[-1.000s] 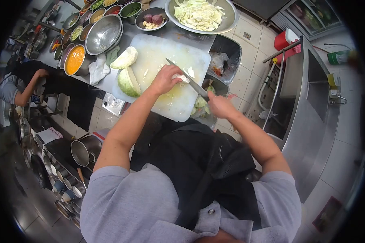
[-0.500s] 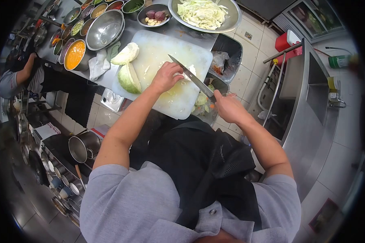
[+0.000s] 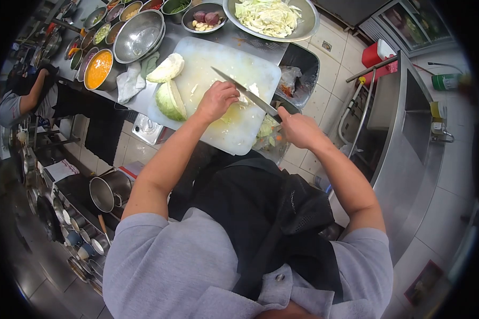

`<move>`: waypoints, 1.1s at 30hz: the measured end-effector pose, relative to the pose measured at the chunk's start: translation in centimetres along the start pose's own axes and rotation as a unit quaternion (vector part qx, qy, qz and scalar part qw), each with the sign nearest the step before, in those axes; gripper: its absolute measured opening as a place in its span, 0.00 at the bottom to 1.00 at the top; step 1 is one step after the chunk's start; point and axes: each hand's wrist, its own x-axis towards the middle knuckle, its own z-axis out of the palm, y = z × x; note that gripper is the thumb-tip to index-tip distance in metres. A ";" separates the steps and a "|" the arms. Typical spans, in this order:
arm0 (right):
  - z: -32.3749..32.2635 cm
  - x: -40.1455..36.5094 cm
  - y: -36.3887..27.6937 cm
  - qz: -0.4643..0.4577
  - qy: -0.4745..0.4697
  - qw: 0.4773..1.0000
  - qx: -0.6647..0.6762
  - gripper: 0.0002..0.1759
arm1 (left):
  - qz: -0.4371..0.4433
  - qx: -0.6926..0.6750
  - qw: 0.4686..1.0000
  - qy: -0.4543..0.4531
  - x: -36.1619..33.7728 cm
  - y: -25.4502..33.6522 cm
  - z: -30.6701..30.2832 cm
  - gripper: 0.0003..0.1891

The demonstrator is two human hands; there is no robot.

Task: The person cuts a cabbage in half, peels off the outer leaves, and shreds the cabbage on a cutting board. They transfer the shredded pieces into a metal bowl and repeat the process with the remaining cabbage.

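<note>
My right hand [image 3: 300, 129] is wrapped round the handle of a kitchen knife [image 3: 253, 97], its long blade slanting up and left over the cutting board [image 3: 226, 56]. On the board, my left hand [image 3: 218, 100] has its fingers curled beside the blade, holding down a pale piece of cabbage [image 3: 244, 98]; the fingers and blade hide most of it. White scraps lie just past the blade. Two larger cabbage wedges rest at the board's left edge: a pale one [image 3: 167, 69] and a green-skinned one [image 3: 170, 101].
A bowl of cut cabbage [image 3: 310, 24] and a bowl with garlic and purple onions [image 3: 189, 24] stand behind the board. Left are stacked metal bowls [image 3: 138, 37], orange liquid in a pot [image 3: 98, 70] and a cloth [image 3: 129, 85]. Bins [image 3: 306, 64] sit right. Another person [image 3: 24, 101] works far left.
The knife has slid up and left, its tip reaching farther past my left hand. My right hand has come slightly closer to the board; my left hand stays nearly in place.
</note>
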 end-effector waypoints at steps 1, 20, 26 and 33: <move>-0.6 -0.1 -0.2 -0.006 -0.018 1.000 -0.025 0.14 | -0.005 -0.002 1.000 -0.007 0.0 0.1 -0.1 0.08; 0.1 2.5 -1.1 -0.021 -0.045 0.999 -0.010 0.14 | -0.031 -0.018 0.998 0.056 -1.3 0.3 0.1 0.06; -2.8 0.1 -3.1 -0.022 -0.056 0.998 -0.038 0.13 | -0.026 -0.016 0.999 0.045 -1.3 0.1 0.2 0.06; 6.3 3.1 -2.1 -0.003 -0.027 1.000 0.000 0.13 | -0.032 -0.025 0.997 0.063 -1.5 0.0 0.8 0.07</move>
